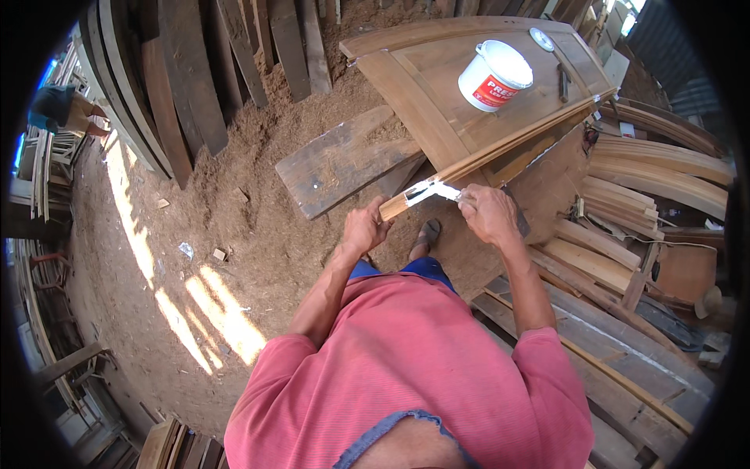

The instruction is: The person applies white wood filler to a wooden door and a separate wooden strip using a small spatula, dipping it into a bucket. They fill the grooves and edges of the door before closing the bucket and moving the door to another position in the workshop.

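1. Fingers of the left hand (366, 228) are clenched round the near end of a long, thin, pale wooden strip (500, 144), just beside its cut tip.
2. Right hand (488, 213) is closed on a small tool pressed to the same strip, right at a smear of white glue (432, 190); what kind of tool, I cannot tell.
3. That strip runs up and away to the right along the edge of a brown panelled wooden door (437, 86) lying flat.
4. On the door stands a white plastic tub with a red label (494, 76).
5. Below lies a grey weathered plank (340, 160) on a sawdust floor (234, 234).
6. Curved timber slats (664, 176) are stacked at right.
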Available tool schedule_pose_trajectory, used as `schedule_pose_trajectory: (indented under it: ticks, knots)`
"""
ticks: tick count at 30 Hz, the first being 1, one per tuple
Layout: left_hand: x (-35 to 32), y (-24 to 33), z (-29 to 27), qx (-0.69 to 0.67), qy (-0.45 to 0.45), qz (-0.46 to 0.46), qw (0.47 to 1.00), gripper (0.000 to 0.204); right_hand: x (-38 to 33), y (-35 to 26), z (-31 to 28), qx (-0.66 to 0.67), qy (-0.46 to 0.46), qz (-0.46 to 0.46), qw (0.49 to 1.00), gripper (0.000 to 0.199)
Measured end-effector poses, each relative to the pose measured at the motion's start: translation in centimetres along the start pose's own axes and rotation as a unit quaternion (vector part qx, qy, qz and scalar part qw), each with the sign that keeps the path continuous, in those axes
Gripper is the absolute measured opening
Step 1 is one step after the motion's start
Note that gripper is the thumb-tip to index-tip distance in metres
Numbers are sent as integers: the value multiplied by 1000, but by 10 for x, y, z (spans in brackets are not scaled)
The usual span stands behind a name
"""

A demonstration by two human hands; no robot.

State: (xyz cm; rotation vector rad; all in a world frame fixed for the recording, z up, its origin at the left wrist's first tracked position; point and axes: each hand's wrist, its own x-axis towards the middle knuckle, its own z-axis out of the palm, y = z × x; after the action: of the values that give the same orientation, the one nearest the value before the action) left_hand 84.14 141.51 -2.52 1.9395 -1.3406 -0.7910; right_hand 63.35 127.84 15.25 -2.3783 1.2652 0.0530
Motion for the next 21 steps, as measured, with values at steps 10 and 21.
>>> schedule_pose_trajectory:
  ticks: [10,21]
  knots:
    - [6,3,-9,3,5,20,1000,50,-9,29,86,224,137,16,965,30]
    - [6,2,-5,-6,2,-10,1000,50,-9,39,84,130,191,-32,972,28]
